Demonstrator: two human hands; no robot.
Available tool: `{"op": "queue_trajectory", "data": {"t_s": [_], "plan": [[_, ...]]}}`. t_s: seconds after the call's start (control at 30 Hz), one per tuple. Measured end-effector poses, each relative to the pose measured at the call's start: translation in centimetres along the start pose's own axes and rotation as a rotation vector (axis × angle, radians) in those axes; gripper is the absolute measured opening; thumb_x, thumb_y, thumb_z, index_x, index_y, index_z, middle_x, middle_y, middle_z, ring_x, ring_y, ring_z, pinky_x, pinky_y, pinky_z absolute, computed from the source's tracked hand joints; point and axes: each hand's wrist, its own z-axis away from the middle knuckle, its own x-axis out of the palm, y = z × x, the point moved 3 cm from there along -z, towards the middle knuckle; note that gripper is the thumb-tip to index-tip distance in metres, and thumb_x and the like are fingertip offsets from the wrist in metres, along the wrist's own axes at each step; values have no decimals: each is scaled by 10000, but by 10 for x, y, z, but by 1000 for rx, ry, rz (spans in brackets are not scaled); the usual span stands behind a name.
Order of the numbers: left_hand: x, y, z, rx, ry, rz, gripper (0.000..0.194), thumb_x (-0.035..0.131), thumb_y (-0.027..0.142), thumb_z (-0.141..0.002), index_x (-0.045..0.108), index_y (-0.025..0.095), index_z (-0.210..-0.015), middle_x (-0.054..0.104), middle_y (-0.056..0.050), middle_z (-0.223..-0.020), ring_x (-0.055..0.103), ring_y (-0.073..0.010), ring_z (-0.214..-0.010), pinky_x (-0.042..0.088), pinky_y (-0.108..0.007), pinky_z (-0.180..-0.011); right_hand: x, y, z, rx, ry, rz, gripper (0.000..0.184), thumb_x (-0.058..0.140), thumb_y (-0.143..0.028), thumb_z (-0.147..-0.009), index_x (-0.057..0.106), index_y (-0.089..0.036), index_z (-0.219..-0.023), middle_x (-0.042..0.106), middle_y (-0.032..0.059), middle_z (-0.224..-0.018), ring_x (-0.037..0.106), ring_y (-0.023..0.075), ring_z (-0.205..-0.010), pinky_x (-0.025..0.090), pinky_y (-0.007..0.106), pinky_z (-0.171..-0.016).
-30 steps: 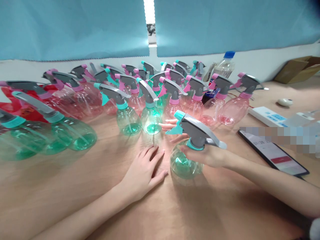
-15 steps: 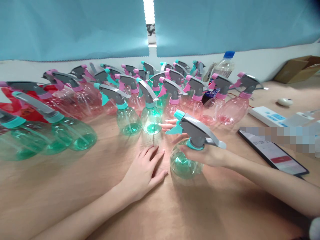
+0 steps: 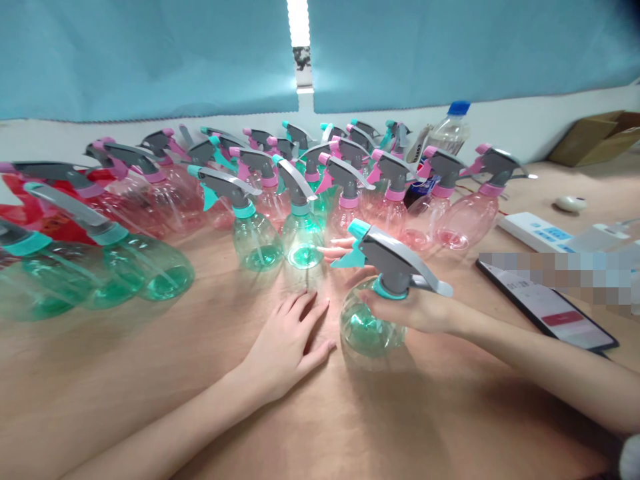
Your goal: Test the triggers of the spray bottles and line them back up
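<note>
A green spray bottle (image 3: 367, 327) with a grey and teal trigger head stands upright on the table in front of me. My right hand (image 3: 417, 310) is around its neck, the thumb on the near side and the fingers stretched out behind it, partly hidden by the bottle. Flat on the table to the left of that bottle lies my left hand (image 3: 287, 340), fingers apart and nothing in it. Just beyond the fingertips stand two more green spray bottles, one (image 3: 303, 243) near the middle and another (image 3: 257, 243) to its left.
Pink and green spray bottles crowd the back, including a pink one (image 3: 470, 220). Green ones (image 3: 167, 277) stand at left. On the right are a phone (image 3: 530, 297), a power strip (image 3: 537, 233), a white mouse (image 3: 570, 204), a cardboard box (image 3: 585, 143) and a blue-capped bottle (image 3: 450, 133).
</note>
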Motion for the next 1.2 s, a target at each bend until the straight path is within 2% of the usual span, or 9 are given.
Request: {"op": "queue_trajectory", "data": {"t_s": [0.1,0.27,0.43,0.67,0.8,0.9,1.0,1.1,1.2], "plan": [[0,0,0,3,-4,-5,548,527,451,-925,486,125,-1364,486,-197,-1385,436,-344,-1269,383,-529,-1032,0,0,-1,-6,-1,-13,463,531,-45,-658,634,-238,-1066,671,-2,-856,643,141,-703,557,258,-643],[1,-1,-1,6,-2,-10,548,519,460,-928,487,131,-1365,488,-193,-1385,439,-344,-1266,385,-533,-1028,2,-2,-1,-70,-56,-55,635,519,3,-684,559,-259,-1261,690,9,-1004,671,148,-852,572,261,-763],[1,0,0,9,-4,1,555,522,459,-927,491,118,-1363,490,-203,-1380,437,-350,-1266,379,-538,-1031,1,-2,-2,-39,-37,-34,642,525,1,-678,567,-264,-1262,691,14,-1033,673,145,-823,575,260,-737],[0,0,0,1,8,14,536,524,458,-921,483,163,-1367,494,-179,-1382,443,-344,-1263,391,-540,-1020,1,-6,-2,-105,-78,-60,687,495,13,-698,521,-273,-1322,664,23,-1162,657,158,-988,569,270,-819],[1,0,0,3,5,11,547,524,459,-920,485,146,-1367,491,-189,-1383,441,-349,-1263,388,-545,-1021,1,-3,0,-104,-78,-62,651,512,-13,-715,521,-276,-1311,626,34,-1242,669,132,-876,573,256,-755],[1,0,0,2,-6,2,557,526,454,-921,484,129,-1371,488,-197,-1383,437,-347,-1267,382,-536,-1030,0,-3,0,-102,-73,-53,663,499,-3,-687,530,-275,-1290,657,19,-1161,658,121,-803,573,254,-741],[0,0,-1,2,-1,7,551,519,460,-924,485,139,-1370,494,-191,-1379,444,-346,-1262,387,-538,-1026,-1,-6,-1,-69,-57,-6,621,499,-28,-676,556,-273,-1244,687,-6,-963,632,123,-696,576,264,-716],[0,0,0,4,13,22,556,520,464,-920,481,148,-1375,498,-186,-1377,448,-353,-1257,390,-547,-1020,-1,-10,-2,-54,-52,25,526,506,-69,-683,596,-277,-1158,638,-30,-738,594,127,-598,577,272,-684],[1,-1,0,4,12,22,559,523,461,-920,480,141,-1377,498,-187,-1376,445,-355,-1259,388,-547,-1023,-1,-13,-3,-54,-48,0,442,497,-90,-675,618,-261,-1064,590,-31,-668,597,136,-608,575,271,-659]]}}
